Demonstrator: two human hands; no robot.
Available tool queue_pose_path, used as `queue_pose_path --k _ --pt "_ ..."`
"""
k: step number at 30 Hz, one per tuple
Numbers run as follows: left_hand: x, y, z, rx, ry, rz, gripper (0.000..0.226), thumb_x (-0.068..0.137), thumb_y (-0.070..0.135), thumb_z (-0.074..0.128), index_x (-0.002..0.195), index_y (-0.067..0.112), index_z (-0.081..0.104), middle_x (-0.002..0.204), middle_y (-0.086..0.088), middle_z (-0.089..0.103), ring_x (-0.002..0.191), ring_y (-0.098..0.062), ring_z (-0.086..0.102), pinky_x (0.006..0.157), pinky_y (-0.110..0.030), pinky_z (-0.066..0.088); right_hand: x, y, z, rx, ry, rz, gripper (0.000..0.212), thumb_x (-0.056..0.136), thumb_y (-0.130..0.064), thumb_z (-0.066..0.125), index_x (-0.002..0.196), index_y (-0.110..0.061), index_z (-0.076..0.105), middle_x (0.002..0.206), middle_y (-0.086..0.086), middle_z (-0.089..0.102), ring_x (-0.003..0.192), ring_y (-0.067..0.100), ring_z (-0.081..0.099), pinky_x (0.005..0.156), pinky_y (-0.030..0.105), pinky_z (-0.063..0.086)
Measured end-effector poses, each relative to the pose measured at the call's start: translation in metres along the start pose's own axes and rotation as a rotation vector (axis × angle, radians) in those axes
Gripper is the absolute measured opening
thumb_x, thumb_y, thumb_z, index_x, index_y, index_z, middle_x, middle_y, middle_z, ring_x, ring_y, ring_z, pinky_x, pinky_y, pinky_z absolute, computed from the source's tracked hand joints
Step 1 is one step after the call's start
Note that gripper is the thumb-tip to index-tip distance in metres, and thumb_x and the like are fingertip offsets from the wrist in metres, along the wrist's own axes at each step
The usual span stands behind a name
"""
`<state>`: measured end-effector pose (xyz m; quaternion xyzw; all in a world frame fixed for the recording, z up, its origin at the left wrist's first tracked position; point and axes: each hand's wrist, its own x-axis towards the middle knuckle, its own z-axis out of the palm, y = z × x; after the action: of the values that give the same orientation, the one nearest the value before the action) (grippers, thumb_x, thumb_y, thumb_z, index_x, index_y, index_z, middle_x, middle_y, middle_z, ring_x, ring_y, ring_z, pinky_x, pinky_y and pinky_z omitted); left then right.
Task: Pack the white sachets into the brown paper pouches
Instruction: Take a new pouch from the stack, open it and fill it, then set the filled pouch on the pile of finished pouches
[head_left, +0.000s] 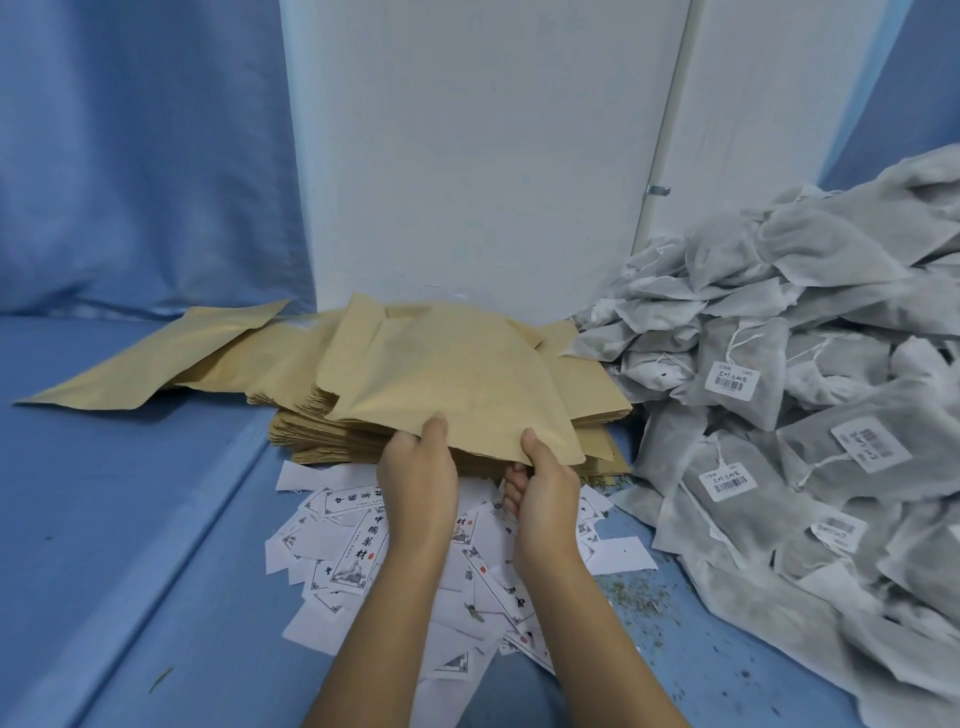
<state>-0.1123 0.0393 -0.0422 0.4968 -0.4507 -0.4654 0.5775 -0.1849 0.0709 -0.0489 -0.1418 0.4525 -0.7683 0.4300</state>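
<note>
Both hands meet at centre frame, gripping the near edge of one brown paper pouch (447, 374). Left hand (415, 470) pinches the edge, thumb on top, fingers hidden under the paper. Right hand (545, 480) does the same just right of it, thumb on top, fingers curled beneath; a few fingertips show below the edge. The held pouch is lifted at the front and tilts up off the pouch stack (322, 441), which sits centre frame against the white wall panel (467, 156). More loose pouches (156, 358) fan out flat toward the left of the frame, on the blue surface (130, 519).

White sachets (805, 415) are heaped at right of the frame, from mid-height down to the lower right corner, touching the stack's right side. Several carry small barcode tags (735, 382) on strings.

Printed paper labels (353, 551) lie scattered below the stack, lower centre, under both forearms. Greenish herb crumbs (634, 597) speckle the blue surface right of the labels. Blue curtain (145, 156) fills the upper left. No sachet is in either hand.
</note>
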Motion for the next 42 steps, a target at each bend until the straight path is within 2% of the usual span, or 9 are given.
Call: queue_pose_path --k 7,12,18,24,29,32,35,39,42 --pt "0.003 0.001 -0.006 -0.024 -0.060 -0.039 0.032 0.081 0.021 0.050 0.055 0.016 0.034 0.046 0.003 0.034 0.056 -0.021 0.031 0.061 -0.037 0.029 0.000 -0.001 -0.003 0.016 0.045 0.014 0.033 0.094 -0.014 0.054 0.063 -0.015 0.044 0.044 -0.007 0.035 0.034 0.004 0.029 0.035 0.015 0.022" --pt "0.004 0.005 -0.012 -0.057 0.136 0.000 0.034 0.086 0.020 0.047 0.056 0.013 0.032 0.056 -0.004 0.036 0.062 -0.023 0.036 0.062 -0.036 0.034 0.002 -0.004 -0.005 0.050 0.110 -0.027 0.031 0.093 -0.011 0.055 0.064 -0.013 0.044 0.044 -0.008 0.035 0.032 0.003 0.031 0.033 0.014 0.023" --pt "0.007 0.003 -0.016 -0.109 0.122 -0.023 0.039 0.091 0.032 0.042 0.056 0.014 0.045 0.056 -0.002 0.049 0.059 -0.022 0.045 0.059 -0.033 0.038 0.001 -0.004 -0.005 0.073 0.116 0.007 0.034 0.094 -0.011 0.053 0.063 -0.013 0.039 0.046 -0.005 0.032 0.032 0.005 0.027 0.034 0.016 0.021" --pt "0.015 0.002 -0.027 -0.083 0.198 0.010 0.021 0.073 0.031 0.032 0.060 0.016 0.036 0.063 -0.006 0.042 0.076 -0.025 0.045 0.071 -0.042 0.040 0.000 -0.001 -0.005 0.025 0.107 0.002 0.030 0.092 -0.012 0.053 0.065 -0.013 0.041 0.044 -0.007 0.037 0.033 0.005 0.032 0.034 0.016 0.023" --pt "0.015 0.009 -0.035 -0.183 0.269 -0.007 0.029 0.087 0.031 0.040 0.065 0.015 0.049 0.044 0.005 0.058 0.049 -0.016 0.055 0.044 -0.020 0.040 -0.001 -0.011 -0.009 0.042 0.050 0.017 0.010 0.094 -0.009 0.051 0.101 -0.006 0.057 0.088 0.013 0.062 0.058 0.024 0.062 0.041 0.023 0.049" --pt "0.016 0.015 -0.036 -0.200 0.175 0.032 0.020 0.092 0.031 0.046 0.090 0.015 0.057 0.073 0.006 0.070 0.061 -0.017 0.069 0.050 -0.024 0.046 -0.006 -0.015 -0.002 -0.011 -0.113 0.052 0.016 0.093 0.004 0.050 0.099 -0.007 0.061 0.086 0.014 0.068 0.055 0.024 0.069 0.045 0.023 0.053" --pt "0.014 0.020 -0.034 -0.140 0.061 0.024 0.007 0.087 0.013 0.052 0.093 0.014 0.053 0.095 -0.005 0.065 0.075 -0.019 0.068 0.051 -0.024 0.053 -0.014 -0.012 0.013 -0.062 -0.191 0.030 0.026 0.093 0.008 0.048 0.094 -0.014 0.062 0.098 0.015 0.067 0.061 0.025 0.070 0.049 0.022 0.054" --pt "0.016 0.026 -0.046 -0.153 0.090 0.073 0.023 0.085 0.001 0.044 0.097 0.019 0.052 0.101 0.000 0.062 0.094 -0.024 0.062 0.083 -0.047 0.055 -0.030 -0.002 0.034 -0.099 -0.163 -0.072 0.027 0.092 0.005 0.051 0.099 -0.016 0.067 0.090 0.001 0.072 0.065 0.025 0.071 0.052 0.022 0.055" --pt "0.025 0.036 -0.062 -0.192 0.165 0.106 0.024 0.084 -0.001 0.043 0.093 0.019 0.052 0.099 -0.002 0.062 0.096 -0.029 0.061 0.089 -0.052 0.050 -0.041 0.002 0.057 -0.031 -0.203 -0.111 0.038 0.092 0.007 0.050 0.109 -0.026 0.058 0.070 -0.008 0.071 0.063 0.029 0.069 0.050 0.022 0.054"
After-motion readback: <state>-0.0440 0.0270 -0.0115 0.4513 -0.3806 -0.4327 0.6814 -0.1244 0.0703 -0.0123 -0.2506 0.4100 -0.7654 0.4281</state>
